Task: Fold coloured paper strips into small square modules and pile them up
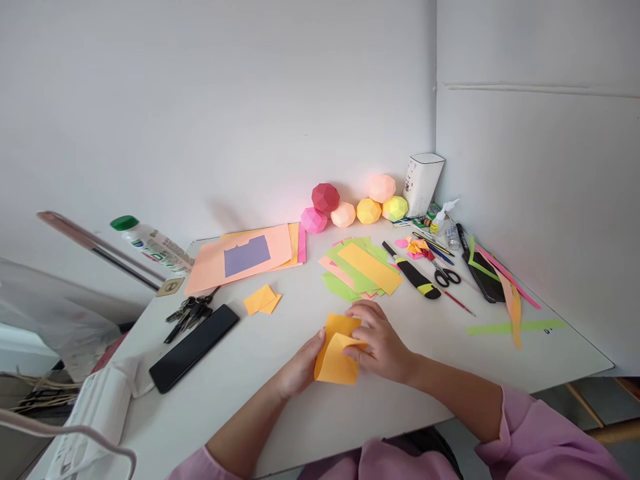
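Note:
An orange sheet of paper [337,367], partly folded with one flap raised, is held between my hands above the front of the white table. My left hand [299,370] grips its left edge, thumb on top. On the other side, my right hand [383,343] pinches the raised flap between thumb and fingers. Two small folded orange papers [260,300] lie to the left of my hands. Just beyond them is a pile of green, pink and orange paper strips [367,267].
Behind the pile stand several faceted paper balls [369,211]. A box cutter [419,279], scissors [447,276], pens and glue lie at right. Stacked coloured sheets [210,270], keys [193,310], a black phone [194,348] and a green-capped bottle [150,243] are at left.

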A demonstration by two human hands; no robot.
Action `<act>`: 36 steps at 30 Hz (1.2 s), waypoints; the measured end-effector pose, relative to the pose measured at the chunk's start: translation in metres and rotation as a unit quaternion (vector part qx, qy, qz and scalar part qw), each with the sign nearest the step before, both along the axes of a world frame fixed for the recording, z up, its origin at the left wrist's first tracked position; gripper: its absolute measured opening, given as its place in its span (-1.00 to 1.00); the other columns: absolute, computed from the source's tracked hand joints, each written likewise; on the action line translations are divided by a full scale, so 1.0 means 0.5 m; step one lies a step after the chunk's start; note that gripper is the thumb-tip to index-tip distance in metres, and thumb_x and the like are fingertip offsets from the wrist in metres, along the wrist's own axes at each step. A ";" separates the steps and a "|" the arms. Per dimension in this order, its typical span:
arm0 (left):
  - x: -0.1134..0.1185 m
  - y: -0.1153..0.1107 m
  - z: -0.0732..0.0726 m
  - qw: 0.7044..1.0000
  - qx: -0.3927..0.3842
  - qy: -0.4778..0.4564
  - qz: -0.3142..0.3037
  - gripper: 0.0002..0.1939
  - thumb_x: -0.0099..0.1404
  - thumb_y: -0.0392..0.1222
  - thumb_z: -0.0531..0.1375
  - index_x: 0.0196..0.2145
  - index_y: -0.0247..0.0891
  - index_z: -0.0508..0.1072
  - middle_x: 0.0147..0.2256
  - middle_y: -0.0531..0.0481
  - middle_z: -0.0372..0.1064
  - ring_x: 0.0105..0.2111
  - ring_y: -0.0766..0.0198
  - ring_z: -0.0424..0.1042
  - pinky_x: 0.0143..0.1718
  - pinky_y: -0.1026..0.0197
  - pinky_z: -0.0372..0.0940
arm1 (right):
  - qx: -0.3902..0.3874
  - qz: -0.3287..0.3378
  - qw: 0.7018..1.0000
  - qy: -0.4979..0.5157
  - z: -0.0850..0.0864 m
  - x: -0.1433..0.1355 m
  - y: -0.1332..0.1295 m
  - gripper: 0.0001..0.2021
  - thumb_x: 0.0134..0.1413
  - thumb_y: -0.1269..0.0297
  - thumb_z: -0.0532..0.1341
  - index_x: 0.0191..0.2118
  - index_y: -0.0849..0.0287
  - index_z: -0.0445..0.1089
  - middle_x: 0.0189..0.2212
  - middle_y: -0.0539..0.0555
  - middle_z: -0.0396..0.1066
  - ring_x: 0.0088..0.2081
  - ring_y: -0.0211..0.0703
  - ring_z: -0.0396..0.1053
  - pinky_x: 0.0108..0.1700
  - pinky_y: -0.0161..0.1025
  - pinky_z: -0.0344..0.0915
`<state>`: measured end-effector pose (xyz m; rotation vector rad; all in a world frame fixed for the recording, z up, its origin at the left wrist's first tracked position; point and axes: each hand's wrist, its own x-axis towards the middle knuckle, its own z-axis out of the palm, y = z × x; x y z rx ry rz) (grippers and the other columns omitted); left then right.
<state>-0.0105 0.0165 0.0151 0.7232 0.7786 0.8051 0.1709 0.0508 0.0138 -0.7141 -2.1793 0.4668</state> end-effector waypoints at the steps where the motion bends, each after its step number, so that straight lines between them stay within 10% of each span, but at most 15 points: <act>1: 0.000 -0.001 0.002 1.000 0.004 -0.004 -0.014 -0.48 0.14 0.19 0.07 -0.09 -0.24 0.39 -0.26 -0.17 0.42 -0.18 0.04 0.39 -0.21 0.10 0.26 | -0.011 -0.009 1.000 -0.001 -0.001 0.002 0.002 -0.80 0.02 0.26 0.18 -0.55 0.19 0.22 -0.12 0.20 0.25 0.00 0.02 0.12 -0.01 0.03 0.18; 20: 0.003 -0.008 -0.012 0.996 0.035 0.063 -0.058 -0.60 0.14 -0.03 0.18 -0.09 -0.27 0.39 -0.25 -0.16 0.42 -0.31 0.11 0.41 -0.27 0.13 0.26 | -0.337 -0.012 0.940 0.058 -0.007 0.002 -0.001 -0.82 0.03 0.29 0.14 -0.20 0.18 0.26 -0.45 -0.02 0.34 -0.39 -0.26 0.30 -0.33 -0.31 0.27; 36: 0.004 -0.003 -0.027 0.995 0.058 0.071 -0.044 -0.66 0.22 -0.04 0.12 -0.09 -0.24 0.36 -0.20 -0.11 0.40 -0.32 0.21 0.40 -0.27 0.15 0.25 | -0.301 -0.008 0.953 0.025 -0.001 0.001 0.002 -0.79 0.14 0.25 0.06 -0.22 0.16 0.40 -0.34 0.06 0.40 -0.30 -0.21 0.33 -0.25 -0.29 0.25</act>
